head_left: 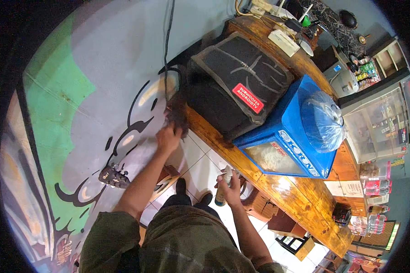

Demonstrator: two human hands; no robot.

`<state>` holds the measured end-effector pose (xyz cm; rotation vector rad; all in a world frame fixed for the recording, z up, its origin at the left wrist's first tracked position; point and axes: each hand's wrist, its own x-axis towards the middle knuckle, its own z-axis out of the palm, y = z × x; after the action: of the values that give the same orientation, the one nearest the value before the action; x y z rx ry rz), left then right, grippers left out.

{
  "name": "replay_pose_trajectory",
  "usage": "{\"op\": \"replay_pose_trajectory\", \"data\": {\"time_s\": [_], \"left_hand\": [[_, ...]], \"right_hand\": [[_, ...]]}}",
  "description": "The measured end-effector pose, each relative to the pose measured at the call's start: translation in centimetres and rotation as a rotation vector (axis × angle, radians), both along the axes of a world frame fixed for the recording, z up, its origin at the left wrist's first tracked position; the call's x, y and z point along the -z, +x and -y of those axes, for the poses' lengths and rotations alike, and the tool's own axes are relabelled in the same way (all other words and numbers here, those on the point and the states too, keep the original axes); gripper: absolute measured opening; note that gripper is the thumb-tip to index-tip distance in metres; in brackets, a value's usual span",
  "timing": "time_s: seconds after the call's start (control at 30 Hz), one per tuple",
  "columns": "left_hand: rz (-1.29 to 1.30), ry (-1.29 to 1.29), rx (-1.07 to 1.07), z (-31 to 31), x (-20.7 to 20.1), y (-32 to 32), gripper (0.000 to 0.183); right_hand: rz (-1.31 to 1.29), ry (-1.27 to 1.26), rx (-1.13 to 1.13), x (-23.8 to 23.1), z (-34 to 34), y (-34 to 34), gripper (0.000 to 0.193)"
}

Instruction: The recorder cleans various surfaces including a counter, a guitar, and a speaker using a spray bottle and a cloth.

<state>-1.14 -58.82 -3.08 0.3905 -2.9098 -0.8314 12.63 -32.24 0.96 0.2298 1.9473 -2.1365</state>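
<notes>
My left hand reaches forward with its fingers closed on a dark, bunched cloth, blurred at its far side. The cloth is up by the painted wall, beside the end of the wooden counter and under a hanging black cable. Lower down and nearer my body, my right hand grips a spray bottle with a white spray head and a yellowish body. Its fingers wrap round the bottle's upper part, over the tiled floor.
On the wooden counter stand a black-covered box with a red label and a blue container with a clear window and a plastic bag on top. A guitar headstock leans by the wall. Cardboard boxes sit under the counter.
</notes>
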Motion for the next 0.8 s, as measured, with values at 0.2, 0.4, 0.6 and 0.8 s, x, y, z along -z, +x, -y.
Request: {"op": "replay_pose_trajectory", "data": {"time_s": [0.2,0.4,0.6,0.8], "left_hand": [[-0.059,0.115,0.293,-3.1,-0.8,5.1,0.028],[0.154,1.992,-0.243,-2.6,1.8,6.7,0.040],[0.238,2.054,-0.131,0.6,-1.4,7.5,0.058],[0.217,1.922,-0.184,1.6,-2.2,8.4,0.052]], "right_hand": [[0.033,0.022,0.012,-0.3,0.1,-0.4,0.032],[-0.029,-0.080,-0.010,-1.3,0.7,-2.1,0.040],[-0.034,-0.084,-0.061,-2.8,1.0,-3.6,0.039],[-0.113,-0.148,-0.167,-2.9,2.6,-4.2,0.041]]}}
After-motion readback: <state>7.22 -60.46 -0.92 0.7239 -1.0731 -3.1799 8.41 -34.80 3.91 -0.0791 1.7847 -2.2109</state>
